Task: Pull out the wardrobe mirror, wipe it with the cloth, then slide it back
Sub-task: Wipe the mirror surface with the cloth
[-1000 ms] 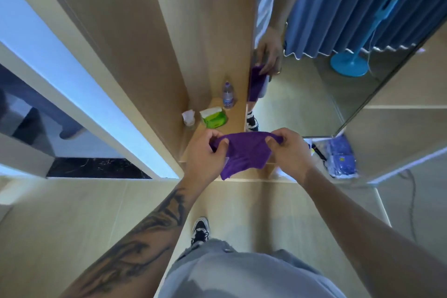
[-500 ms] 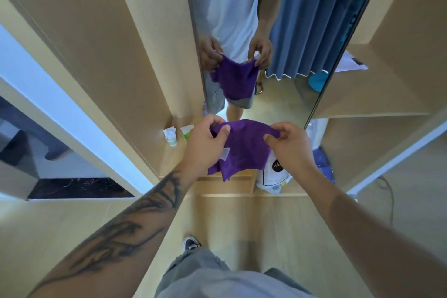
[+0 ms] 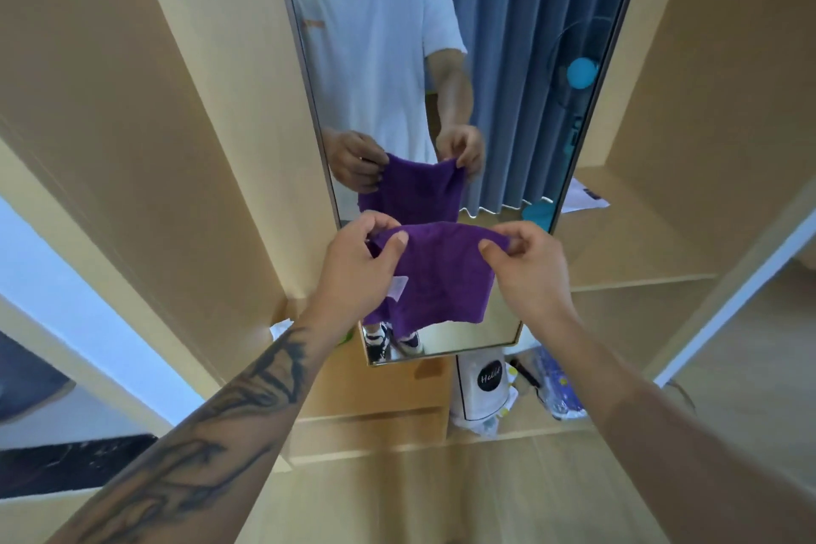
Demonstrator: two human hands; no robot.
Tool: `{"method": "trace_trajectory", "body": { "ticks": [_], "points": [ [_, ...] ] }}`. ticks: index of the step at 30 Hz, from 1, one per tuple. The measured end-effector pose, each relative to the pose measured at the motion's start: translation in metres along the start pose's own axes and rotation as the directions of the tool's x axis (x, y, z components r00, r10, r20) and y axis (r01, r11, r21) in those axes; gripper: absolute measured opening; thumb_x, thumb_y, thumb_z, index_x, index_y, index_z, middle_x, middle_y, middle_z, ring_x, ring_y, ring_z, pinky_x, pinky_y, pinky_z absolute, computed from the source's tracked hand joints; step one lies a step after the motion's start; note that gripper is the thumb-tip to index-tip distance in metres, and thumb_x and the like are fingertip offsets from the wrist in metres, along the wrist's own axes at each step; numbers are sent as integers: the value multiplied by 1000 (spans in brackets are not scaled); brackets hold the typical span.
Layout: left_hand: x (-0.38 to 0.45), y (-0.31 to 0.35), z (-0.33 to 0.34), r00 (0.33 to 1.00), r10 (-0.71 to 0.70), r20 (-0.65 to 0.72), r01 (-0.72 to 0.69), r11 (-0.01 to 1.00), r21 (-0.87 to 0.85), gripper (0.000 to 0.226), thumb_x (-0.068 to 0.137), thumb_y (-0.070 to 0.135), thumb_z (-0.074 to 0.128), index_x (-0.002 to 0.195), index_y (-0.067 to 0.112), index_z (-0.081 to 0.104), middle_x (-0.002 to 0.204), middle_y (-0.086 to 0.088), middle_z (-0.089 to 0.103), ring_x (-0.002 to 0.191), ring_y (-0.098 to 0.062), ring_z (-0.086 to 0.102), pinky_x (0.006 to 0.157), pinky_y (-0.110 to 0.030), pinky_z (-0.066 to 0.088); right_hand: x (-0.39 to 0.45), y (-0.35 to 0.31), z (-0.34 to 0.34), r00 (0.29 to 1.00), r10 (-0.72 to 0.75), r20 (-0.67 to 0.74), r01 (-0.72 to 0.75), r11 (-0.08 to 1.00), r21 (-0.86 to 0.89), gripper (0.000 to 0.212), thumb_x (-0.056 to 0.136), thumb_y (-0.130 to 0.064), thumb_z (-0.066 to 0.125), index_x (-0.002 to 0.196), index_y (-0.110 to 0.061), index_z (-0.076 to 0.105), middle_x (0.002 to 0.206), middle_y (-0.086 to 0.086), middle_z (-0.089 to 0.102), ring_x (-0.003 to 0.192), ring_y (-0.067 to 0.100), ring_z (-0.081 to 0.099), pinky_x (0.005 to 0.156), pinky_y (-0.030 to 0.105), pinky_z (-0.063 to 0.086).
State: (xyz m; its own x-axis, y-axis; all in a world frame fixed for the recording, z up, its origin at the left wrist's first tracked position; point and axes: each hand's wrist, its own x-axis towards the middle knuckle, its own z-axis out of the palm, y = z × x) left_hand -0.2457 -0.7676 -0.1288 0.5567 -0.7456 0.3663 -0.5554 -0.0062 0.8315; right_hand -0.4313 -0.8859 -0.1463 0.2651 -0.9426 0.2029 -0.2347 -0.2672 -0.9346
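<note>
Pale wood wardrobe panels (image 3: 185, 110) filled the view, framing a tall narrow mirror (image 3: 521, 57) that stood pulled out in front of the person, its metal-edged bottom corner hanging above the wardrobe's lower shelf.

Both hands were raised before the lower part of the glass. The left hand (image 3: 353, 265), on a tattooed forearm, pinched the top left corner of the purple cloth (image 3: 441, 278) between thumb and curled fingers. The right hand (image 3: 525, 265) pinched the top right corner the same way, thumb on the near side and fingers folded behind. Between them the cloth was stretched along its upper edge and hung loose below, with a small pale label (image 3: 398, 287) showing near the left hand. Whether the cloth touched the glass could not be told; it hung in front of the mirror's lower section.

The mirror showed the person's reflection in a white T-shirt, holding the same cloth by both corners, with blue-grey curtains and a teal standing fan behind. Sneakers appeared in the reflection at the mirror's bottom edge.

Below the mirror, on the lower shelf, stood a white bag with a round black label (image 3: 483, 384), and just beside it to the right lay a blue patterned plastic package (image 3: 561, 389). On the right, an open wooden shelf (image 3: 618, 243) held a sheet of white paper (image 3: 587, 197).
</note>
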Motion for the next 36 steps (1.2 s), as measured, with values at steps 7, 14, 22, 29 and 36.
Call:
{"method": "trace_trajectory", "body": {
  "ticks": [7,14,22,29,36],
  "points": [
    [43,50,-14,996,88,-33,-91,989,-116,6,99,19,72,96,24,72,93,1,73,89,-17,68,79,-27,53,35,-58,-8,991,-76,-109,89,989,116,10,93,-25,77,97,-29,68,84,8,67,79,33,71,74,47,60],
    [76,97,-22,988,154,-16,-153,962,-225,8,99,25,73,94,31,72,90,10,73,87,-7,69,75,-20,56,45,-106,-17,975,-153,-160,189,952,242,23,88,-22,83,106,-27,69,94,4,73,88,26,71,84,52,62],
    [98,132,-14,971,224,-84,-239,881,-409,11,98,15,74,93,25,74,85,12,76,83,-10,70,82,-34,58,34,-140,-15,922,-381,-71,387,913,130,69,74,-49,85,135,-55,52,132,-16,61,119,-8,57,91,8,49],
    [101,157,-18,992,102,-71,-124,785,-607,11,99,19,74,92,26,77,95,-1,78,90,-19,73,79,-37,61,29,-151,-16,845,-532,-44,521,841,-146,78,78,-61,75,148,-50,42,134,-32,53,129,2,52,103,28,52],
    [102,164,-34,998,29,-59,-61,716,-695,7,100,16,71,95,16,75,89,-7,79,82,-21,73,74,-37,60,33,-165,-20,842,-520,-143,518,854,-55,61,82,-50,80,137,-41,56,127,-22,62,126,8,57,105,37,51]
  ]
}}
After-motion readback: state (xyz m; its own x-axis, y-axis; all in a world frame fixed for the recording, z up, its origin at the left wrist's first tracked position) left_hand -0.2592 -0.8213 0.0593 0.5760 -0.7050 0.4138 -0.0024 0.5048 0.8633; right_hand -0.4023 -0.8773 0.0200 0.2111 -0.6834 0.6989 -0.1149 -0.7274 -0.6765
